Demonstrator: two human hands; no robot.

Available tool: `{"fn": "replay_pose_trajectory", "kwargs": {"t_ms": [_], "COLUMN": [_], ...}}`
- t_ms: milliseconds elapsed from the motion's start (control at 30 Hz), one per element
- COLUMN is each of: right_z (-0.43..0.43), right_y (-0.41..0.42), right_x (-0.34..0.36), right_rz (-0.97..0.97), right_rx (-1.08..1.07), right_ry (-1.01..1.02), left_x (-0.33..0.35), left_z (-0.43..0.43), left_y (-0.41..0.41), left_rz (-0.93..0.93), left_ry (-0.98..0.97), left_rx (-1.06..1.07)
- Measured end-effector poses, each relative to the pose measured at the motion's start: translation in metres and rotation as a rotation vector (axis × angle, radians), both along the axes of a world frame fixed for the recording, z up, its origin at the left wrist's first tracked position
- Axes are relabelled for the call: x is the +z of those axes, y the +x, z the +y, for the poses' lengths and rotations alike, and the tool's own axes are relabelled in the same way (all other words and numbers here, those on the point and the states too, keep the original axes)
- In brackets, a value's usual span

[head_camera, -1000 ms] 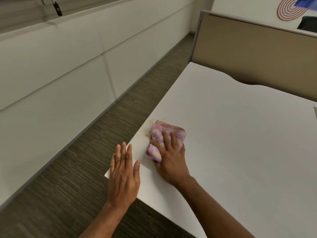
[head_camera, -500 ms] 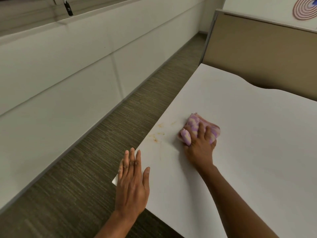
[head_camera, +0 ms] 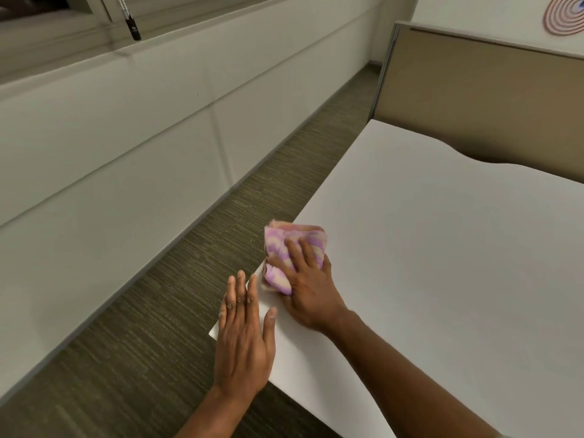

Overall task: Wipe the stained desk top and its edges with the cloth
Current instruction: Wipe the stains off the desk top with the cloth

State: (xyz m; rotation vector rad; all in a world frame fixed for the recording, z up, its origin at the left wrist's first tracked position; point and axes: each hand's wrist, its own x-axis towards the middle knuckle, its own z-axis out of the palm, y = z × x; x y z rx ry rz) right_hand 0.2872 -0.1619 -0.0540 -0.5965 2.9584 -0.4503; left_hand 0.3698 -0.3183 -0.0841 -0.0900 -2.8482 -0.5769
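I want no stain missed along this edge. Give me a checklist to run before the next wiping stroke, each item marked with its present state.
1. Cloth gripped under the right hand: ok.
2. Cloth flat on the desk top: ok, pressed down at the left edge.
3. Left hand bracing the near corner, clear of the cloth: ok, a small gap shows between them.
4. Stain removed: cannot tell, the cloth covers that spot.
5. Rest of the desk top free of objects in the stroke's path: ok.
6. Edge face wiped: cannot tell, it is not visible from above.
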Motion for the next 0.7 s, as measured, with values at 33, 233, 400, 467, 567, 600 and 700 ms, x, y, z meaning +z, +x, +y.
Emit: {"fn": "replay_pose_trajectory", "kwargs": {"t_ms": [33,233,400,467,567,600,700], "right_z": [0.004,0.049,0.064,0.056,0.035,0.028,0.012], "right_y": [0.013,0.062,0.006,-0.025,-0.057,-0.062,-0.064], "right_x": [-0.001,-0.003,0.000,0.002,0.004,0.003,0.000], "right_rz": [-0.001,0.069,0.016,-0.015,-0.029,-0.034,-0.029], "right_rx": [0.021,-0.205,-0.480,-0.537,-0.528,-0.503,-0.371], "right_ry": [-0.007,-0.053,0.013,-0.006,-0.020,-0.021,-0.004], "left_x": [0.000,0.000,-0.001,-0.002,-0.004,-0.004,-0.005], "left_z": [0.000,-0.001,0.000,0.000,0.000,-0.001,-0.001], "left_y": [0.000,-0.001,-0.001,-0.002,-0.003,-0.003,-0.003], "left_rz": [0.000,-0.026,-0.034,-0.038,-0.039,-0.037,-0.024], "left_ry": [0.015,-0.009,-0.014,0.001,0.004,-0.002,0.000], "left_rx": [0.000,0.008,0.009,0.010,0.009,0.011,0.009]}}
